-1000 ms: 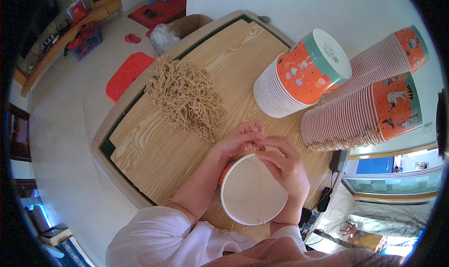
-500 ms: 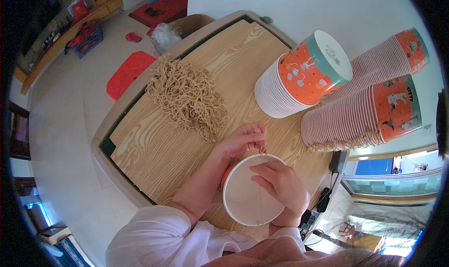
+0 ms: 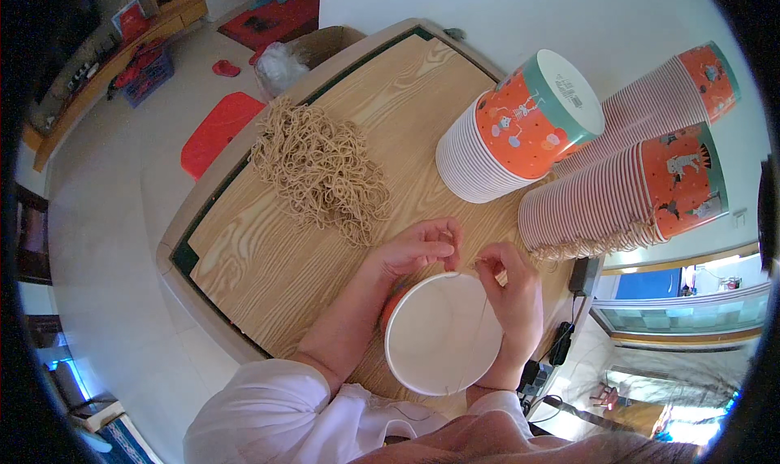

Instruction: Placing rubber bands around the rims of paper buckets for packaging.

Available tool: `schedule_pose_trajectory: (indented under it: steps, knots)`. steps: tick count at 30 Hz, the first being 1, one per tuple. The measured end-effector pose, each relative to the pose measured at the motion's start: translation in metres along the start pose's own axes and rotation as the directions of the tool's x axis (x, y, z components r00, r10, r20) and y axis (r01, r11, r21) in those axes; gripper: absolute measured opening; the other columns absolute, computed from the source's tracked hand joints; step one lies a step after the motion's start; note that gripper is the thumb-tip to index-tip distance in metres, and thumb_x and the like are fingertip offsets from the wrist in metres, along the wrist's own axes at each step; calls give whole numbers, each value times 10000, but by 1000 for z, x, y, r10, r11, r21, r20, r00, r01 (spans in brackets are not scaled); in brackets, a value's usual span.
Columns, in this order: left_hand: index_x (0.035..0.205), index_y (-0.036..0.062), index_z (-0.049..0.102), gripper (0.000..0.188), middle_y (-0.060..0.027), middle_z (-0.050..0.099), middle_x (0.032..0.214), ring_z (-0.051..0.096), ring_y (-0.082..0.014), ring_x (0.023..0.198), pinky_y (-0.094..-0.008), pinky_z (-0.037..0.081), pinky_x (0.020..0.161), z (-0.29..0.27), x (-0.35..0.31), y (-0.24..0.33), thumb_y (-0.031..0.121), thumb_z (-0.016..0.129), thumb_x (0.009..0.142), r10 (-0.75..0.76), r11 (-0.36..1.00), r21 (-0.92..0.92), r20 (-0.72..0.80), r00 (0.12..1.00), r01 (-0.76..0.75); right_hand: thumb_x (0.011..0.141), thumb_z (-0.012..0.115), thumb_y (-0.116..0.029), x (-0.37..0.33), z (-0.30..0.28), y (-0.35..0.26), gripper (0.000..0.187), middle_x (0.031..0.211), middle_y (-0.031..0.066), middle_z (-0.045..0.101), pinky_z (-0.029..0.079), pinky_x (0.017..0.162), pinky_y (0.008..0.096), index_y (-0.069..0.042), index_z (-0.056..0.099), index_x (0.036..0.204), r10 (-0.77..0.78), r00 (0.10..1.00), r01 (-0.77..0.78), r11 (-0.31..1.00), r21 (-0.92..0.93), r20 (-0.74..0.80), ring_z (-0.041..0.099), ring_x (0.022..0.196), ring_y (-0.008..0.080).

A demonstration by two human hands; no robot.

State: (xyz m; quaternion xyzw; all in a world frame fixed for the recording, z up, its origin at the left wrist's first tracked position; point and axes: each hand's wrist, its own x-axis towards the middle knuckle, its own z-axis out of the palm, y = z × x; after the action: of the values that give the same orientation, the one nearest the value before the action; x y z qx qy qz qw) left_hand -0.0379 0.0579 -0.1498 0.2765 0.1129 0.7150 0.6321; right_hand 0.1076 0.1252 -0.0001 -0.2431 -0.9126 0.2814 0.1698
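A white-lined paper bucket [image 3: 431,342] with an orange outside leans at the table's near edge, its mouth toward me. My left hand [image 3: 424,247] is closed at its far rim, fingertips pinching there. My right hand [image 3: 513,293], just right of the rim, pinches a thin tan cord [image 3: 485,311] between thumb and fingers. From there the cord runs across the bucket's mouth to its near rim. Beyond my left hand lies a tangled heap of tan cord [image 3: 325,171].
Upside-down stacked paper buckets [image 3: 520,131] stand at the far right. Two more stacks [image 3: 593,188] lean beside them, the nearer with cord loops along its side. Black adapters and cables [image 3: 561,342] hang at the table's right edge. A red stool [image 3: 215,131] stands left of the table.
My right hand has moved from over the bucket's mouth to the right of its far rim, drawing the cord rightward. My left fingers have dropped slightly onto the rim.
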Motion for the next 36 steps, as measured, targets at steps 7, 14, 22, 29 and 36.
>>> schedule_pose_trajectory:
  steps: [7, 14, 22, 29, 36]
  knots:
    - [887, 42, 614, 186, 3, 615, 839, 551, -80, 805, -241, 438, 747, 11, 0, 6, 209, 675, 832, -148, 977, 158, 23, 989, 143, 746, 675, 13, 5, 6, 9, 147, 802, 117, 609, 503, 598, 363, -33, 613, 870, -153, 987, 154, 988, -28, 50, 616, 733, 289]
    - [897, 38, 632, 132, 25, 607, 848, 549, -62, 821, -230, 440, 759, 10, 0, 2, 144, 673, 830, -150, 971, 185, -9, 989, 149, 751, 677, -4, 7, 5, 6, 142, 804, 118, 609, 503, 634, 382, -43, 628, 878, -76, 995, 75, 997, 27, 67, 612, 741, 301]
    - [890, 37, 626, 135, 23, 592, 824, 555, -68, 785, -223, 448, 731, 13, 2, -3, 104, 702, 801, -123, 953, 265, -106, 987, 147, 776, 658, 40, 8, 3, 3, 153, 825, 103, 630, 495, 648, 281, -1, 631, 921, -111, 992, 109, 993, 51, 56, 616, 703, 194]
    - [891, 31, 620, 134, -1, 597, 822, 571, -89, 761, -231, 459, 705, 5, 4, -9, 97, 697, 803, -46, 990, 128, -47, 998, 52, 781, 678, 15, 5, -2, 5, 168, 863, 92, 642, 494, 678, 273, 12, 627, 941, -67, 989, 45, 986, 163, 130, 618, 742, 174]
    - [909, 23, 615, 146, -10, 604, 825, 575, -97, 767, -233, 460, 708, 5, 3, -12, 100, 690, 810, -61, 993, 93, -68, 996, 68, 727, 735, 2, 6, 0, 1, 235, 830, 99, 623, 497, 669, 289, -13, 636, 940, -133, 979, 117, 987, 109, 153, 619, 730, 187]
